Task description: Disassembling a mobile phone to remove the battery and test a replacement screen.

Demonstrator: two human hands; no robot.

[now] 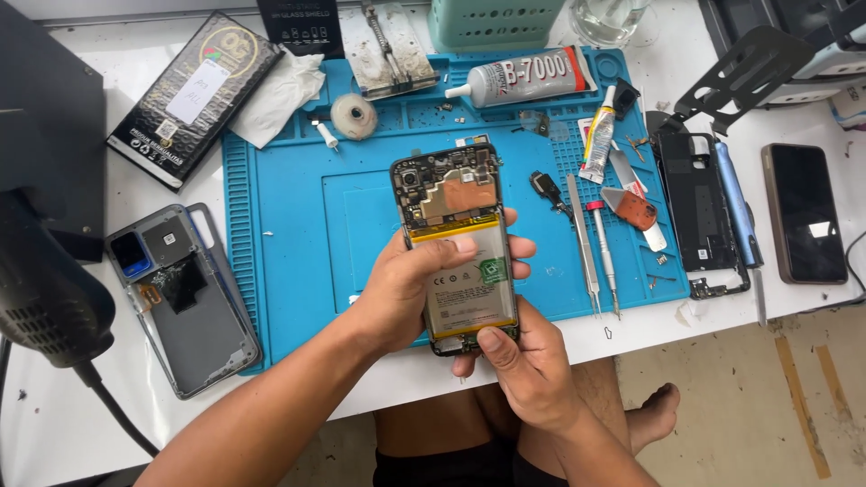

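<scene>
Blue mat [298, 225] on white table [135, 81] (cluttered); bare floor [749, 397] below.

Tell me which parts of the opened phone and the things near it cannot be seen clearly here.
Head view only:
- Opened phone: screen side faces away; left hand covers its left edge, right hand its bottom corner.
- Glass: cut off by the top edge.
- Loose screws on the blue mat: too small to tell apart.

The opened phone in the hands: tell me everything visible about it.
The opened phone has its back cover off, held upright over the blue repair mat. Up top sit a dark circuit board with a camera module and a copper-coloured shield; below, a pale grey battery with yellow edging and a green sticker. The left hand wraps its left edge, thumb across the battery; the right hand pinches the bottom end.
</scene>
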